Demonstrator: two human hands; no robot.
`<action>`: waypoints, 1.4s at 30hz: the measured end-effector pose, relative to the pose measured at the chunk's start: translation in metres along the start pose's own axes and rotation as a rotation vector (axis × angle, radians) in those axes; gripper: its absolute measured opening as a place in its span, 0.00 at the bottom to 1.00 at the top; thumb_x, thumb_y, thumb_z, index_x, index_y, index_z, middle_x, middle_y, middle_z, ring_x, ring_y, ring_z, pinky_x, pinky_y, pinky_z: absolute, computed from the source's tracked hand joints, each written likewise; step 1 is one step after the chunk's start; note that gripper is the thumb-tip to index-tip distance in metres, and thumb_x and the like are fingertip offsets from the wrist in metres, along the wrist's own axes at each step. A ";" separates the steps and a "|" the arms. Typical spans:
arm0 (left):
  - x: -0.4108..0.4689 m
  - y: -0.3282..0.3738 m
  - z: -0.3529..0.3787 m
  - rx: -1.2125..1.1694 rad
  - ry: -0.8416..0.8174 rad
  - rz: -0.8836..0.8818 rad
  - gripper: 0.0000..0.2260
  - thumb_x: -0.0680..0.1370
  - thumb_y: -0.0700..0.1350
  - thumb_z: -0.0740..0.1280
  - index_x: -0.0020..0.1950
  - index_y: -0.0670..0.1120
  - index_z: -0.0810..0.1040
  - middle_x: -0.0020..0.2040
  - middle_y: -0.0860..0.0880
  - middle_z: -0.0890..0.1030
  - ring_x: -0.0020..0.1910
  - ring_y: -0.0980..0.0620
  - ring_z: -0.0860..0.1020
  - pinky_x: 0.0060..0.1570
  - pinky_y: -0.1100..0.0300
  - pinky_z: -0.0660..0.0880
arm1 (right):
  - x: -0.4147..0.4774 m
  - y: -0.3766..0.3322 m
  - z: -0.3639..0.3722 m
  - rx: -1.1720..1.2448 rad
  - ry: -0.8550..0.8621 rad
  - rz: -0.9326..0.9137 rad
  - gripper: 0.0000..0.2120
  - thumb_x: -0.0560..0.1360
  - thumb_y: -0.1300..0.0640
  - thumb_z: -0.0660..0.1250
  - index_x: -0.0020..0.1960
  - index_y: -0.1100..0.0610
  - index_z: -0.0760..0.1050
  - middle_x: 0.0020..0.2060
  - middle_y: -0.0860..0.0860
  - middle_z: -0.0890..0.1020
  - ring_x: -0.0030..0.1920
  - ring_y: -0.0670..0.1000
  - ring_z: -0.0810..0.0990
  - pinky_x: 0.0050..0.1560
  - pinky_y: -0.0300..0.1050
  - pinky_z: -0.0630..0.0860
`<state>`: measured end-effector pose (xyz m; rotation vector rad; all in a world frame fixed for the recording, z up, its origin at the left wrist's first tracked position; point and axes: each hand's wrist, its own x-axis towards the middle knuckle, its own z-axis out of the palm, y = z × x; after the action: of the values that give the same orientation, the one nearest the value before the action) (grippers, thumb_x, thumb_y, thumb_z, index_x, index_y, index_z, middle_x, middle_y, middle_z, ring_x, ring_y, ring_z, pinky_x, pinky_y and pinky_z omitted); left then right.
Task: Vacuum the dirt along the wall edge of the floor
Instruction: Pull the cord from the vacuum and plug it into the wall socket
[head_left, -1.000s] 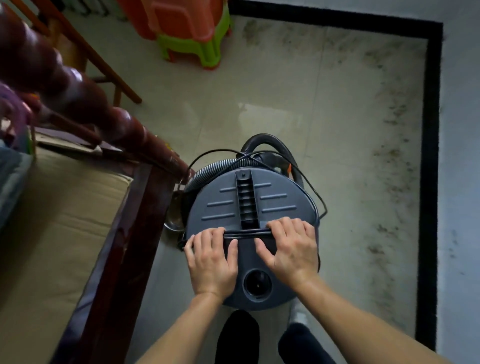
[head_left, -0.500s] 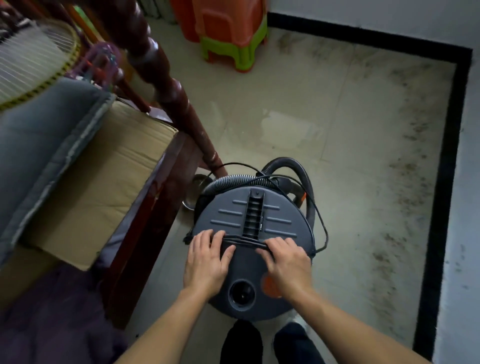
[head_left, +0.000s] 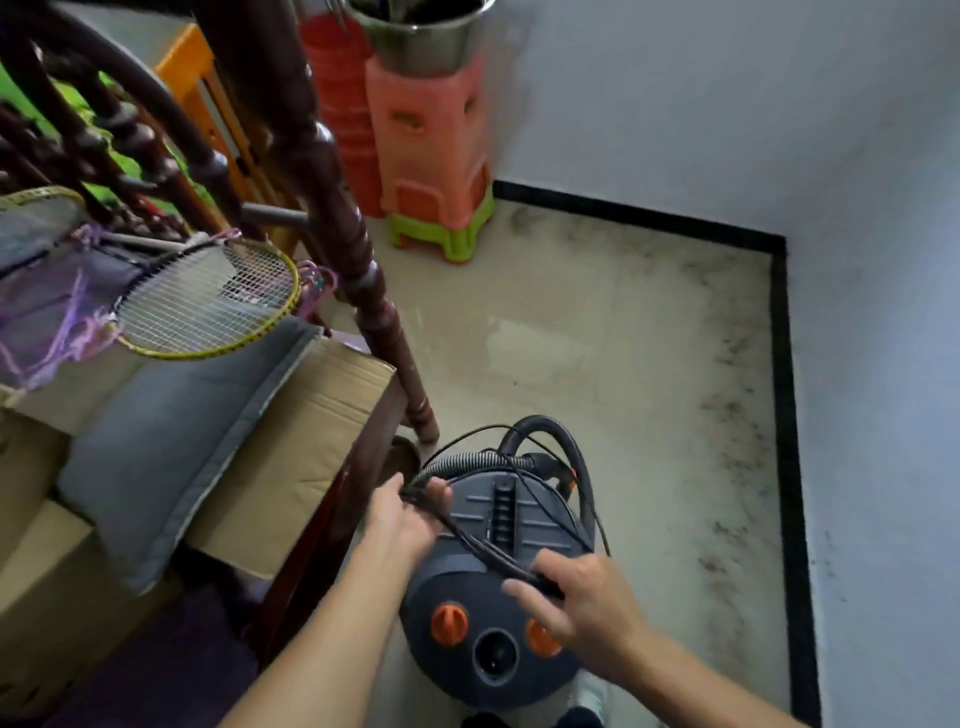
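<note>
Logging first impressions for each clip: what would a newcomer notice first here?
A grey vacuum sits bottom centre, its black cord stretched across the lid between the left hand and the right hand. Dark dirt speckles the floor along the right wall; a badminton racket lies at left.

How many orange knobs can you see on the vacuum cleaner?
2. One knob sits left of the round port; the other sits right of it, partly under the right hand. More may be hidden.

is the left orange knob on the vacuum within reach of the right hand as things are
Likely yes: the left knob sits uncovered on the vacuum beside the right hand, nothing between them. But that hand holds the cord, so it would probably need to let go first.
</note>
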<state>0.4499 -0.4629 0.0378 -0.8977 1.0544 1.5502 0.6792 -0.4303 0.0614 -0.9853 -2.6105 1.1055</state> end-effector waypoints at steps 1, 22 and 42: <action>-0.008 0.010 0.012 0.000 -0.027 0.004 0.15 0.83 0.45 0.53 0.38 0.40 0.66 0.21 0.46 0.71 0.15 0.53 0.69 0.20 0.68 0.70 | -0.004 -0.003 0.000 0.014 -0.016 0.005 0.21 0.73 0.34 0.61 0.35 0.51 0.68 0.25 0.48 0.75 0.27 0.51 0.72 0.30 0.46 0.66; -0.236 0.014 0.268 0.878 -0.843 0.715 0.11 0.83 0.48 0.59 0.53 0.42 0.76 0.23 0.52 0.61 0.18 0.56 0.57 0.20 0.66 0.53 | 0.062 0.055 -0.223 -0.012 0.398 0.192 0.16 0.72 0.42 0.70 0.35 0.51 0.73 0.28 0.46 0.76 0.30 0.46 0.74 0.30 0.40 0.66; -0.159 -0.089 0.426 1.476 -0.600 0.720 0.13 0.81 0.49 0.65 0.48 0.40 0.80 0.26 0.51 0.63 0.23 0.55 0.58 0.24 0.63 0.52 | 0.230 0.145 -0.402 0.395 -0.046 0.052 0.07 0.76 0.50 0.71 0.52 0.50 0.77 0.40 0.50 0.83 0.38 0.49 0.82 0.43 0.52 0.80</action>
<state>0.5554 -0.1047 0.3126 0.9687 1.6629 0.9462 0.7212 0.0246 0.2248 -0.9476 -2.2758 1.5913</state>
